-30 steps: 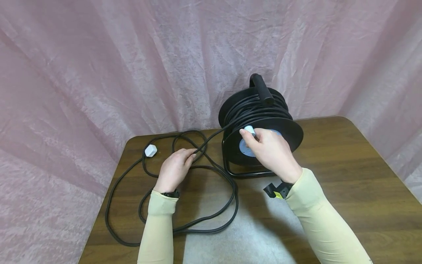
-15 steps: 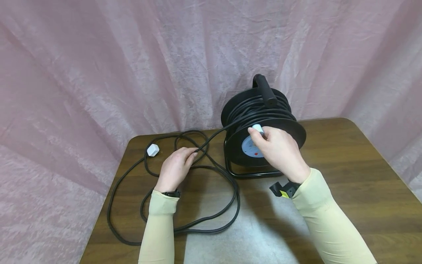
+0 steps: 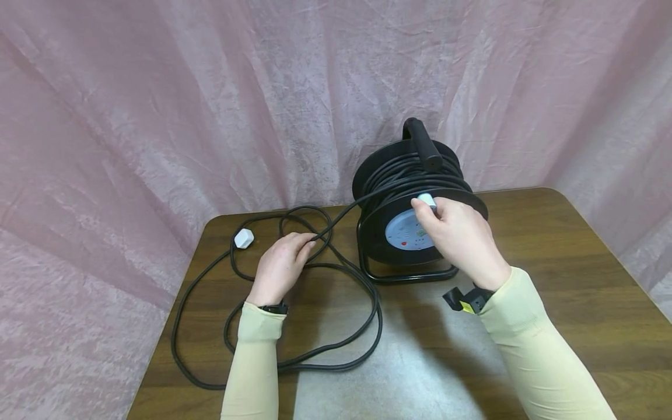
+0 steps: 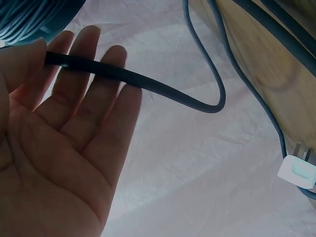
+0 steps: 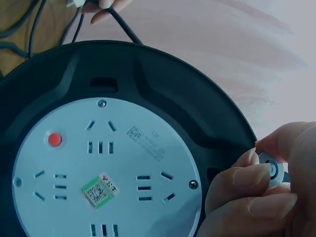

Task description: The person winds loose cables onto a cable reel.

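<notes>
A black cable reel (image 3: pixel 374 236) stands on its tubular frame, wound with black cable. My right hand (image 3: pixel 464 239) grips the pale crank knob (image 3: pixel 427 201) near the rim of the reel's front disc; in the right wrist view, fingers and thumb curl round the knob (image 5: pixel 274 170). Left of the reel, my left hand (image 3: pixel 280 265) pinches the loose cable (image 4: pixel 163 91) between thumb and fingers, the fingers fairly straight behind it. From there the cable runs up onto the drum. A white plug (image 3: pixel 244 238) lies on the table at the left.
Loose cable loops (image 3: pixel 375 326) spread over the left and middle of the wooden table (image 3: pixel 551 280). The disc's light blue socket panel (image 5: pixel 74 163) carries a red button (image 5: pixel 55 139). A black carry handle (image 3: pixel 422 146) tops the reel. Pink curtains (image 3: pixel 294 87) hang behind.
My right hand has moved right and slightly up with the knob, and the reel's disc has turned, bringing the red button into view. My left hand stays almost in place on the cable.
</notes>
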Action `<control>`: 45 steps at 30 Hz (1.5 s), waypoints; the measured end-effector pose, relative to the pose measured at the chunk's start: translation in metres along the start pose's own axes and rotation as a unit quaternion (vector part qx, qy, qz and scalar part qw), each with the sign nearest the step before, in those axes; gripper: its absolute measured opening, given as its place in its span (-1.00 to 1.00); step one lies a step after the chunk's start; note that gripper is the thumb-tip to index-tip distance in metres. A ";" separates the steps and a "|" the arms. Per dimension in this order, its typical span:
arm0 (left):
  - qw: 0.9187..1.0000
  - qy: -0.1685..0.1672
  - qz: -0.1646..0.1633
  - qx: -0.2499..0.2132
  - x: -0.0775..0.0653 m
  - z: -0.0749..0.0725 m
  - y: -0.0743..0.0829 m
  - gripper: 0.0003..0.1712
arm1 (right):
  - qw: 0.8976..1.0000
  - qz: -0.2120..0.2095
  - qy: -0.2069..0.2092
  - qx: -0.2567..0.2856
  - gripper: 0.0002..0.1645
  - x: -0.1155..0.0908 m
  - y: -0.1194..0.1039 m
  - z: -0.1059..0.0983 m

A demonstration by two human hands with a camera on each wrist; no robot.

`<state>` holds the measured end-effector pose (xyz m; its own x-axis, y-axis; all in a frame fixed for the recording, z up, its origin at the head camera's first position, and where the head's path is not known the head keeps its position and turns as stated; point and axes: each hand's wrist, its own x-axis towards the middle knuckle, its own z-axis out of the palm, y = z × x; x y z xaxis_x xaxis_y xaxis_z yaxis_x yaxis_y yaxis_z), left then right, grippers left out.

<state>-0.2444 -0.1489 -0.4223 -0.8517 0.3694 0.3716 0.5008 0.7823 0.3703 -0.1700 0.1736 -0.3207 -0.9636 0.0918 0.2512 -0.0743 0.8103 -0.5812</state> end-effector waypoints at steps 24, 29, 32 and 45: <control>1.000 -0.006 -0.007 -0.008 -0.001 0.000 0.000 -0.74 | 0.998 0.029 -0.023 -0.057 -0.24 -0.005 0.020 -0.019; 1.000 -0.001 0.011 0.002 0.001 0.001 0.002 -0.73 | 0.997 0.036 -0.028 -0.064 -0.23 -0.006 0.027 -0.022; 1.000 0.002 0.015 0.005 0.001 0.001 0.002 -0.75 | 0.997 0.038 -0.021 -0.069 -0.23 -0.007 0.030 -0.022; 0.999 0.016 0.039 -0.003 0.001 0.001 0.003 -0.72 | 0.993 0.053 0.015 -0.100 -0.22 -0.014 0.038 -0.024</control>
<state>-0.2439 -0.1453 -0.4218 -0.8054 0.4124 0.4258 0.5659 0.7486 0.3454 -0.1528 0.2168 -0.3282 -0.9547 0.1981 0.2221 0.0831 0.8940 -0.4403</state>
